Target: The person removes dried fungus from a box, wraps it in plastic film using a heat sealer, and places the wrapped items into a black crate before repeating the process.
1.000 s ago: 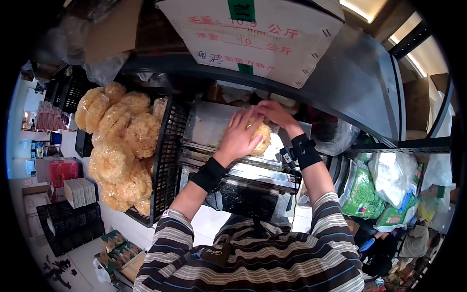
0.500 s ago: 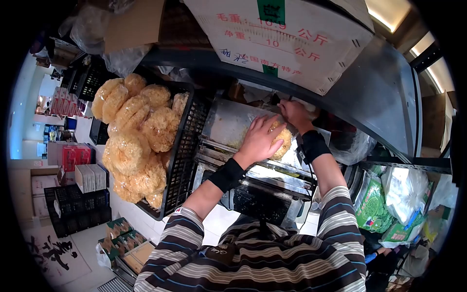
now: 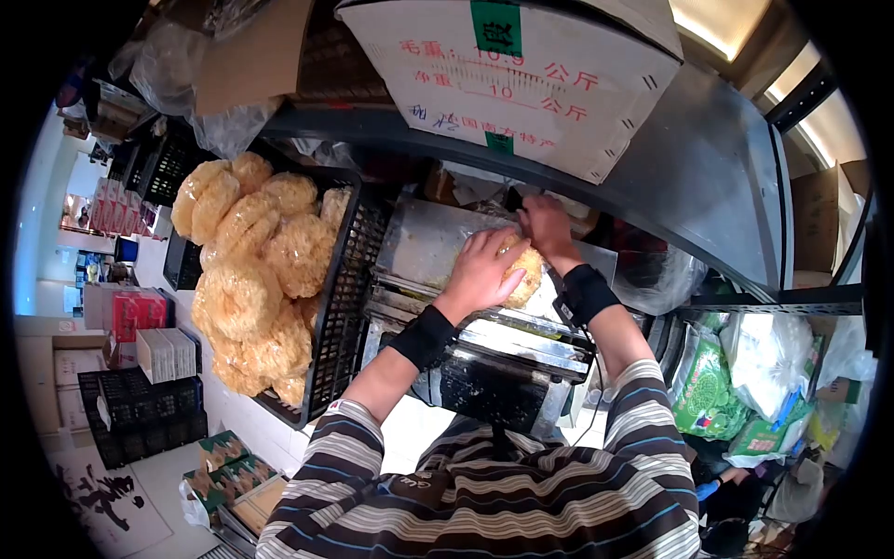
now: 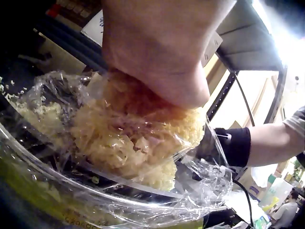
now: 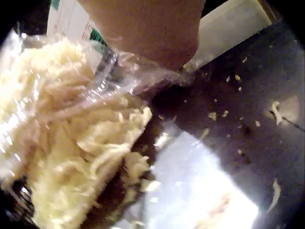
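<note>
A frilly pale-yellow clump of dried snow fungus (image 3: 527,279) sits on the metal top of a wrapping machine (image 3: 424,233), partly covered by clear plastic film (image 4: 200,186). My left hand (image 3: 477,272) grips it from above, thumb along its near side. Just beyond and to the right, my right hand (image 3: 548,226) reaches down at the back of the machine. Film bunches from the fungus up to that hand in the right wrist view, and it pinches the film there; its fingertips are hidden.
A black crate (image 3: 343,307) at left is heaped with film-wrapped fungus (image 3: 240,298). Above the machine hangs a grey shelf (image 3: 684,177) bearing a white carton (image 3: 521,84). Green bags (image 3: 712,382) stand at right. Loose shreds (image 5: 214,114) litter the machine top.
My right hand has drawn back from beside the left fingertips toward the rear right of the machine. The left hand stays on the fungus. The head view has shifted slightly.
</note>
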